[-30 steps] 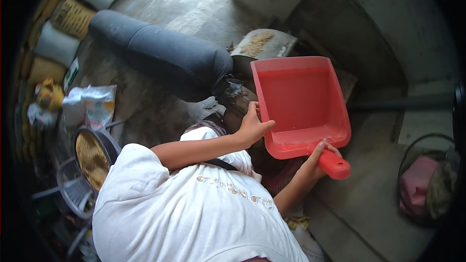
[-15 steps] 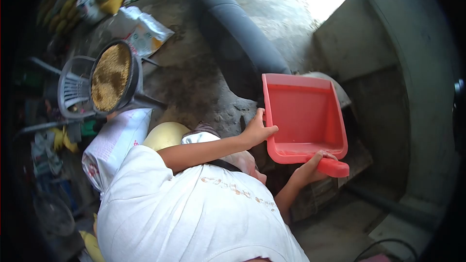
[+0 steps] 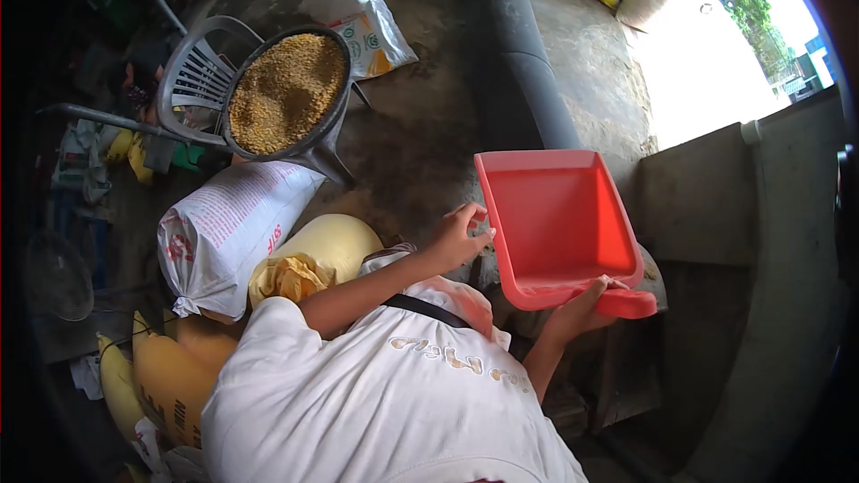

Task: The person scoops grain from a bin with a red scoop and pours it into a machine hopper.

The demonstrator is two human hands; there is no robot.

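Red plastic dustpan with a stubby handle (image 3: 564, 224) at 3 o'clock, tilted, its inside facing me. My right hand (image 3: 580, 309) is closed round the handle's base. My left hand (image 3: 460, 237) is half open, loosely curled at the pan's 9 o'clock edge; contact unclear. At 10 o'clock, round dark basin (image 3: 345, 73) of yellow-brown grain (image 3: 286, 94). At 9, white sack with red print (image 3: 242, 224).

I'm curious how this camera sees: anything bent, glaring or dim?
In the head view, the opening glares white; head view, the right wall bows and corners go black; head view, the far left sinks into shadow, while the dustpan shows clearly.
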